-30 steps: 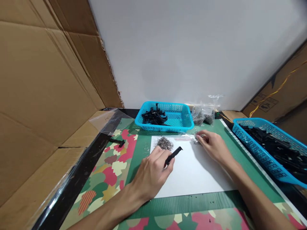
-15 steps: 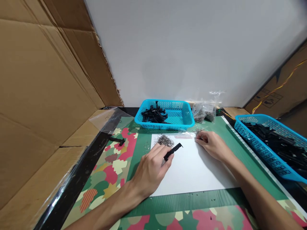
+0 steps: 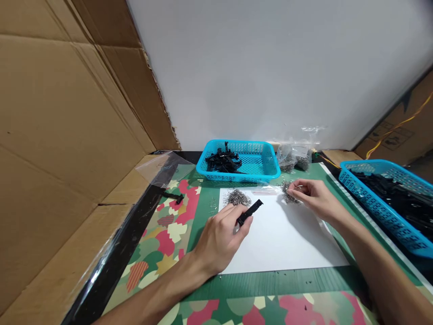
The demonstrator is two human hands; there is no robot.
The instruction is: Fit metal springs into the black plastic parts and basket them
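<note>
A slim black plastic part is pinched between the thumb and fingers of my left hand, above the white sheet. Just behind that hand lies a pile of small metal pieces. My right hand is at the sheet's back right, beside a second metal pile. Its thumb and fingertips are drawn together; whatever they hold, if anything, is too small to make out.
A blue basket with black parts stands at the back, and clear bags of metal pieces beside it. Another blue basket of black parts is at right. One black part lies at left. Cardboard walls the left side.
The whole view has shifted slightly, moving things rightward in the picture. My right hand has lifted a little from the metal pile, showing more of it. My left hand still holds the black part.
</note>
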